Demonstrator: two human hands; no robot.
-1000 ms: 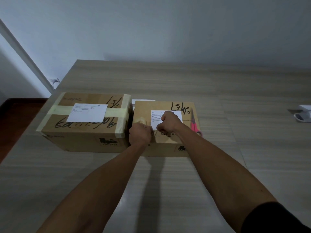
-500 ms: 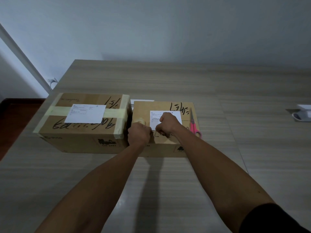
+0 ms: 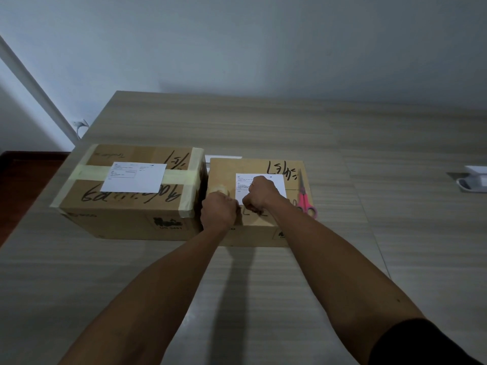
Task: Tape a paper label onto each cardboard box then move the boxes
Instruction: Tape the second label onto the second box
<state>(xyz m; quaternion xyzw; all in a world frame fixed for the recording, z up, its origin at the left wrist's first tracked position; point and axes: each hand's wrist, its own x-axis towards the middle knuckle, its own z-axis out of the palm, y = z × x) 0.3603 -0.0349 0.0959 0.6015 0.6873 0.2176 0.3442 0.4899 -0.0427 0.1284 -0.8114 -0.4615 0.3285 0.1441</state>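
taping label [image 3: 274, 184] on rt box [image 3: 287, 204], mid-worktop [image 3: 237, 122]. l hand [image 3: 218, 212] fisted on tape roll [image 3: 218, 190]; r hand [image 3: 259, 192] curled, pins label; held item unclear. next: draw tape across label, cut w/ scissors [image 3: 304, 200].

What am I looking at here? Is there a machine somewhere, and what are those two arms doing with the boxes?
There is no machine here. A person wears a camera on the head, so this one picture looks forward and down along their own bare arms. On the wooden table stand two cardboard boxes side by side. The left box already carries a white label under strips of pale tape. The right box has its own label lying on top, with pink scissors near its right edge. The left hand seems to grip a tape roll, mostly hidden. The right hand is curled over the label, apparently holding it or the tape end; which one is not visible.
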